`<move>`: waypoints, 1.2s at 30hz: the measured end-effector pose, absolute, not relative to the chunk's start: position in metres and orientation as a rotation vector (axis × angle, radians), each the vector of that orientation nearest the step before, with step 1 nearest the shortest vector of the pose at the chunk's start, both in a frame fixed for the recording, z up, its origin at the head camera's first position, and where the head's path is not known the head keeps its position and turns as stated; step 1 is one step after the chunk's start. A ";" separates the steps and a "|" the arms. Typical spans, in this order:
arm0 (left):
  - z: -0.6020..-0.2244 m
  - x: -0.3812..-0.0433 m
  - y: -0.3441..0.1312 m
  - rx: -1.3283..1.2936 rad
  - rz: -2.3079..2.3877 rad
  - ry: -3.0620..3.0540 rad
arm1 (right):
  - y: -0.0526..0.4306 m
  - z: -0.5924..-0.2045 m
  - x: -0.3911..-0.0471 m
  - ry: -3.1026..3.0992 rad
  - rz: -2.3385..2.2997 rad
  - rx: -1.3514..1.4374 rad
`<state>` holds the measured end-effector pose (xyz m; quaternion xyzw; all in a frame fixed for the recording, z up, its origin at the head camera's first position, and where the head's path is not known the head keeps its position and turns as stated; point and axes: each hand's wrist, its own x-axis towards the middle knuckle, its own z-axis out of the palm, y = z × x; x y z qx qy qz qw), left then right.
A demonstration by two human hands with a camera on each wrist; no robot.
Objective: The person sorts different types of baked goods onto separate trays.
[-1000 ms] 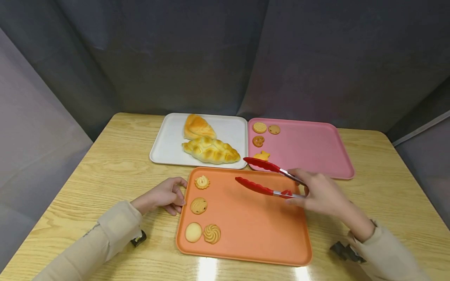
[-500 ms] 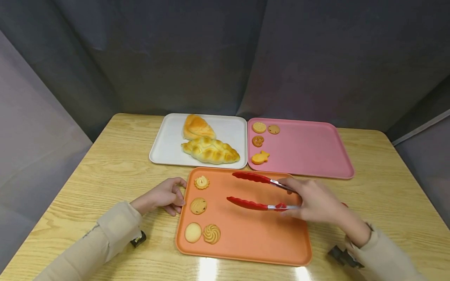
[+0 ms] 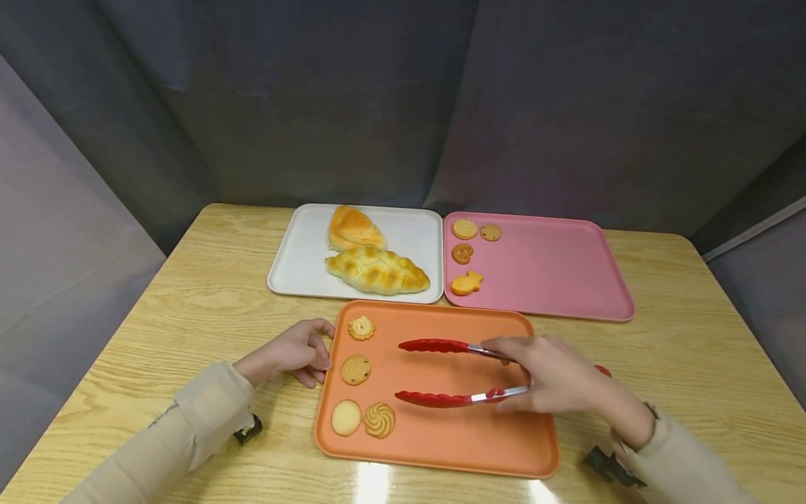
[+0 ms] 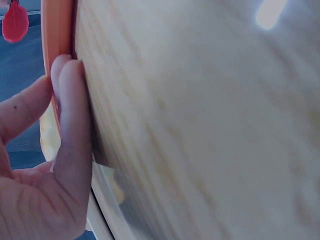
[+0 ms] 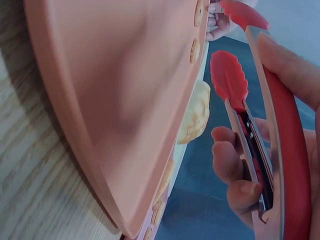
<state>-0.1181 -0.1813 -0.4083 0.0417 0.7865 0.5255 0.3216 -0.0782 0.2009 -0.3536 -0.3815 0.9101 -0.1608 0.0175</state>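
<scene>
My right hand (image 3: 550, 374) grips a pair of red-tipped metal tongs (image 3: 434, 400) over the orange tray (image 3: 453, 448). The tongs' two arms are spread apart with nothing between them. In the right wrist view, fingers and thumb wrap the tongs' arms (image 5: 287, 150). At the tray's left side my left hand (image 3: 302, 352) pinches the rim, thumb on one face and fingers (image 4: 72, 105) on the other. Along that side lie a scalloped cookie (image 3: 362, 327), a chocolate chip cookie (image 3: 355, 369), a plain round cookie (image 3: 346, 418) and a swirl cookie (image 3: 379, 420).
Behind, a white tray (image 3: 296, 262) holds a triangular bread (image 3: 354, 227) and a braided bread (image 3: 378, 269). Beside it, a pink tray (image 3: 548, 266) bears a fish-shaped cookie (image 3: 467, 283), a pretzel-shaped one (image 3: 462, 253) and two round ones. A dark curtain (image 3: 327, 105) hangs behind the table.
My right hand has brought the spread tongs from near the pink tray's front edge toward me and slightly left, over the orange tray's middle. The left hand stays at the rim.
</scene>
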 end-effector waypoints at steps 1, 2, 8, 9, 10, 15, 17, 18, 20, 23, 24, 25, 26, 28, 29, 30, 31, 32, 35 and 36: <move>-0.408 -0.118 -0.181 0.110 1.379 2.067 | 0.200 -0.354 -0.078 2.815 -0.500 -1.198; -0.407 -0.118 -0.181 0.110 1.378 2.069 | 0.199 -0.354 -0.077 2.804 -0.500 -1.208; -0.405 -0.118 -0.180 0.107 1.372 2.070 | 0.195 -0.353 -0.077 2.731 -0.515 -1.269; -0.405 -0.118 -0.180 0.107 1.372 2.069 | 0.194 -0.353 -0.077 2.718 -0.518 -1.279; -0.405 -0.118 -0.180 0.107 1.372 2.069 | 0.193 -0.353 -0.077 2.704 -0.521 -1.287; -0.405 -0.118 -0.180 0.109 1.374 2.067 | 0.190 -0.355 -0.077 2.648 -0.530 -1.333; -0.405 -0.118 -0.180 0.109 1.374 2.066 | 0.189 -0.357 -0.077 2.637 -0.522 -1.353; -0.405 -0.118 -0.180 0.110 1.375 2.066 | 0.188 -0.358 -0.077 2.636 -0.515 -1.365; -0.405 -0.118 -0.180 0.110 1.375 2.068 | 0.186 -0.359 -0.077 2.634 -0.511 -1.395; -0.405 -0.118 -0.180 0.106 1.376 2.069 | 0.183 -0.361 -0.077 2.624 -0.502 -1.429; -0.405 -0.118 -0.180 0.104 1.377 2.067 | 0.182 -0.362 -0.077 2.620 -0.501 -1.435; -0.405 -0.118 -0.180 0.104 1.377 2.067 | 0.181 -0.362 -0.077 2.616 -0.497 -1.438; -0.405 -0.118 -0.180 0.103 1.377 2.067 | 0.180 -0.362 -0.077 2.613 -0.489 -1.438; -0.405 -0.118 -0.179 0.103 1.378 2.067 | 0.177 -0.363 -0.077 2.600 -0.474 -1.426; -0.405 -0.118 -0.179 0.103 1.378 2.067 | 0.176 -0.363 -0.077 2.594 -0.464 -1.421; -0.405 -0.118 -0.179 0.104 1.378 2.067 | 0.175 -0.363 -0.077 2.589 -0.450 -1.414; -0.405 -0.118 -0.179 0.104 1.376 2.067 | 0.174 -0.363 -0.076 2.583 -0.438 -1.406; -0.405 -0.118 -0.179 0.104 1.376 2.067 | 0.173 -0.363 -0.076 2.577 -0.429 -1.400; -0.404 -0.118 -0.179 0.102 1.376 2.064 | 0.171 -0.364 -0.076 2.568 -0.404 -1.384; -0.404 -0.118 -0.179 0.101 1.376 2.064 | 0.171 -0.364 -0.076 2.567 -0.402 -1.382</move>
